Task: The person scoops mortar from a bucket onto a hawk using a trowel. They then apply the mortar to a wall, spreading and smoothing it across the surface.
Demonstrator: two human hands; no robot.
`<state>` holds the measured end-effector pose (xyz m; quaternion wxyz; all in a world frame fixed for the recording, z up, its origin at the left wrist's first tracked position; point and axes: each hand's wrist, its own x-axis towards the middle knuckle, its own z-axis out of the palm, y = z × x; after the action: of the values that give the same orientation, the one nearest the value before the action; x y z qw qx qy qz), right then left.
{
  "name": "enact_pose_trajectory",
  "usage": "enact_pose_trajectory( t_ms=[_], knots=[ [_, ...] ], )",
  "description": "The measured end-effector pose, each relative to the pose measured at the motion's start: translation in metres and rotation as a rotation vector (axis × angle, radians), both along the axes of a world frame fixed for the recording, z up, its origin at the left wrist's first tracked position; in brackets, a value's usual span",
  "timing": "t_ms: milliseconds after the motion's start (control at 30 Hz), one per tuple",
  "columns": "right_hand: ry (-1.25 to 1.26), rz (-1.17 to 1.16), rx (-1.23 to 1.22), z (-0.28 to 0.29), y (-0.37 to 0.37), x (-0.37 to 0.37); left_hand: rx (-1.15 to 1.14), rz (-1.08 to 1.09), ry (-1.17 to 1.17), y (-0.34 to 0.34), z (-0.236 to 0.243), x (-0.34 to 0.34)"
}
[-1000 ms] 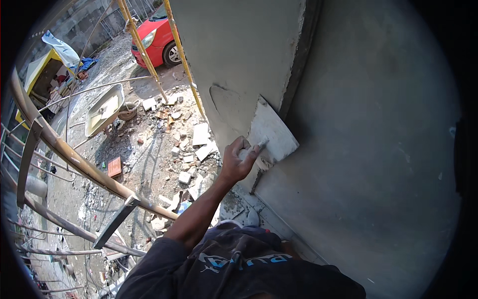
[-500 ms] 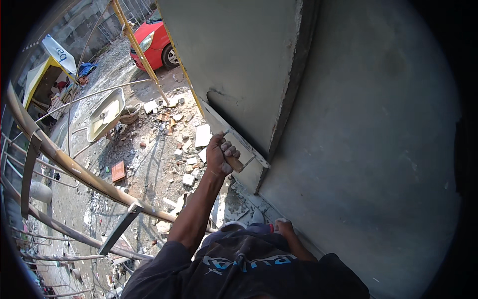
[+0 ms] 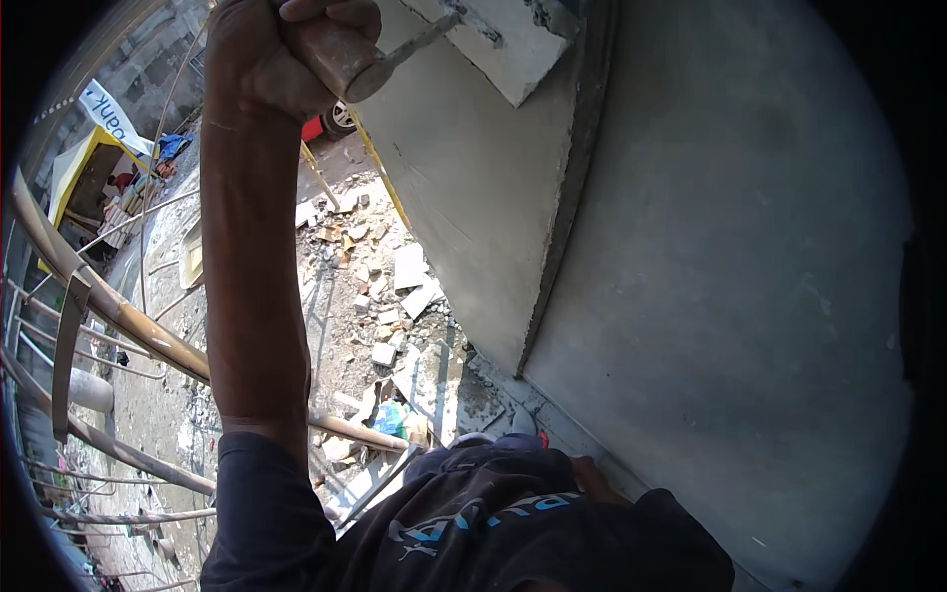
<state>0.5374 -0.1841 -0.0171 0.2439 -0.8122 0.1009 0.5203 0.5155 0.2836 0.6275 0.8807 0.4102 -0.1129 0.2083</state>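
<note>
My left hand (image 3: 316, 49) is raised at the upper left, its fingers wrapped round the wooden handle of a plastering trowel (image 3: 508, 64). A metal shank joins the handle to its pale, flat blade, which lies against or very near the upper part of a grey plastered wall face (image 3: 473, 187). Whether the blade touches cannot be made out. Low beside my body is my right hand (image 3: 590, 480), mostly covered by my dark shirt; its fingers do not show. It is near the foot of the large smooth grey wall (image 3: 730, 296) on my right.
A rough vertical corner edge (image 3: 562, 197) divides the two wall faces. Curved scaffold poles (image 3: 138, 324) run along my left. Below lie broken tiles and rubble (image 3: 385, 316). Farther off are a partly hidden wheelbarrow (image 3: 192, 259), a red car (image 3: 314, 128) and a yellow-and-white canopy (image 3: 84, 168).
My left hand has risen, taking the trowel from low on the wall face to its upper part. A dark mark on that face no longer shows. My right hand has drawn back under the shirt.
</note>
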Motion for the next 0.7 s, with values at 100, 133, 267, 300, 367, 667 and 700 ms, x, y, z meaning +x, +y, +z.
enact_pose_trajectory(
  t_ms=[100, 133, 267, 300, 367, 667, 700],
  knots=[
    [0.016, -0.135, 0.118, -0.011, 0.012, 0.013, 0.067, 0.027, -0.077, -0.012, 0.03, -0.001],
    [0.032, -0.177, 0.192, -0.013, 0.027, 0.02, 0.185, -0.013, -0.105, -0.008, 0.033, -0.019],
    [0.043, -0.346, 0.348, 0.008, 0.052, 0.032, 0.267, 0.367, -0.009, -0.004, -0.052, -0.034],
    [0.023, -0.36, 0.394, 0.019, 0.056, 0.031, 0.266, 0.521, 0.08, -0.007, -0.083, -0.036],
    [0.022, -0.366, 0.406, 0.018, 0.051, 0.026, 0.234, 0.785, 0.205, -0.004, -0.147, -0.033],
    [-0.729, 0.922, 0.343, -0.053, -0.088, -0.007, 0.169, 0.753, 0.359, 0.007, -0.298, 0.009],
    [-0.728, 0.912, 0.328, -0.053, -0.09, -0.009, 0.186, 0.745, 0.407, -0.018, -0.297, 0.012]
  ],
)
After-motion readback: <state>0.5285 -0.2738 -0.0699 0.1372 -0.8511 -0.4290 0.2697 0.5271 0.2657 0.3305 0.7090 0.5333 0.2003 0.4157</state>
